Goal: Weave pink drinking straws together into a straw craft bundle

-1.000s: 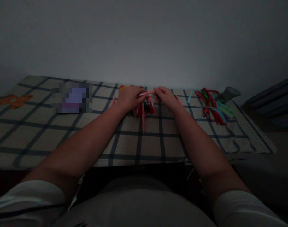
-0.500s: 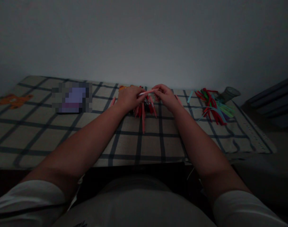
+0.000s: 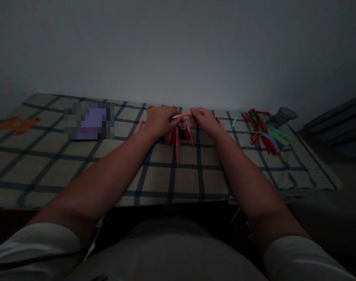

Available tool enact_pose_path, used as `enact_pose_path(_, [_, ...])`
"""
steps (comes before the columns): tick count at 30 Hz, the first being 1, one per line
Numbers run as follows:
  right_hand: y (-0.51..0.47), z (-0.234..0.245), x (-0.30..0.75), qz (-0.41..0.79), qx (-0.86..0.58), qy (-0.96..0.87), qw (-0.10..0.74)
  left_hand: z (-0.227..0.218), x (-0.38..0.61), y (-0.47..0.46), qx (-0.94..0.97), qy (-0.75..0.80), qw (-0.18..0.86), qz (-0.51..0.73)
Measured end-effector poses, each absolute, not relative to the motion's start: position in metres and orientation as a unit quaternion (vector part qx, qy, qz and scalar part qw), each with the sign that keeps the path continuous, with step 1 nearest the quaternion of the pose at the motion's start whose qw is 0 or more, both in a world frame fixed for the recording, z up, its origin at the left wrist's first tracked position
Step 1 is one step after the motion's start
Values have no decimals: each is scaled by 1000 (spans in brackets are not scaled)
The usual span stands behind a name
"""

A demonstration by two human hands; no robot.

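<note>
A slim pink stick with a whitish left end (image 3: 183, 115) spans the gap between my hands, roughly level; it is too dim to tell if it is a pen. The fingers of my left hand (image 3: 163, 120) are closed on that pale end. At the other end my right hand (image 3: 203, 118) pinches the stick with thumb and fingertips. Beneath them lies a pile of pink, red and dark slender pieces (image 3: 177, 144), partly hidden by my left hand. Another pink piece (image 3: 139, 125) rests just left of my left hand, and one more (image 3: 221, 124) lies beyond my right wrist.
A checked cloth (image 3: 113, 168) covers the table against the wall. At left are an orange flower-shaped piece (image 3: 17, 125) and a phone-like device with a blurred screen (image 3: 91, 123). Colourful strips (image 3: 264, 134) and a greyish cup (image 3: 285, 115) lie at right.
My right hand has shifted slightly, its raised fingers coming down and closing at the stick's right end. The stick is now a little more level. My left hand stays nearly in place.
</note>
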State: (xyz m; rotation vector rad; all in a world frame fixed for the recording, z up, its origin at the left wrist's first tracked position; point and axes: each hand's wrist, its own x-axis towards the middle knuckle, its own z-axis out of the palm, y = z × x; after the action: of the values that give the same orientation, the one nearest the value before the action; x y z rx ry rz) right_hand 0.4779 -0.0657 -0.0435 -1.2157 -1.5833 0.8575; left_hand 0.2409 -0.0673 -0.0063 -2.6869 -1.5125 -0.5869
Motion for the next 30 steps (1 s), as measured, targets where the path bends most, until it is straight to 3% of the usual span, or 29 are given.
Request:
enact_pose_path(20, [-70, -40, 473, 399, -454, -599, 525, -6, 240, -69, -853, -484, -9, -195])
enact_pose_path(30, [-71, -37, 468, 396, -522, -588, 474, -7, 240, -69, -855, -480, -2, -197])
